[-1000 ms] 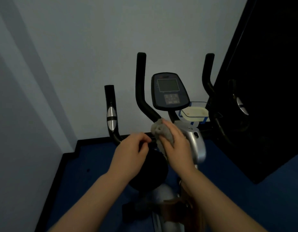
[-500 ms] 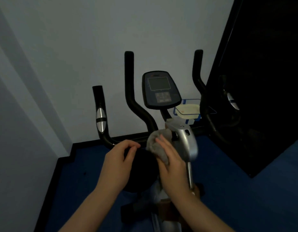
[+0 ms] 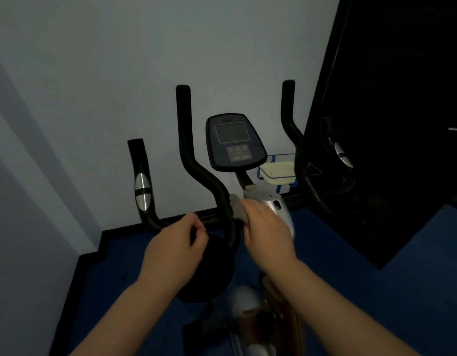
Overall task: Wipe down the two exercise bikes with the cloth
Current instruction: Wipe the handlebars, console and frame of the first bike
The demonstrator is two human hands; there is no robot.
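Cloth (image 3: 238, 209): mostly hidden under the blurred right hand (image 3: 267, 231).
Bike (image 3: 248, 304): lower frame is cut off by the bottom edge.
Console (image 3: 234, 143): screen text cannot be read.
Dark panel (image 3: 392, 98): no detail can be made out.
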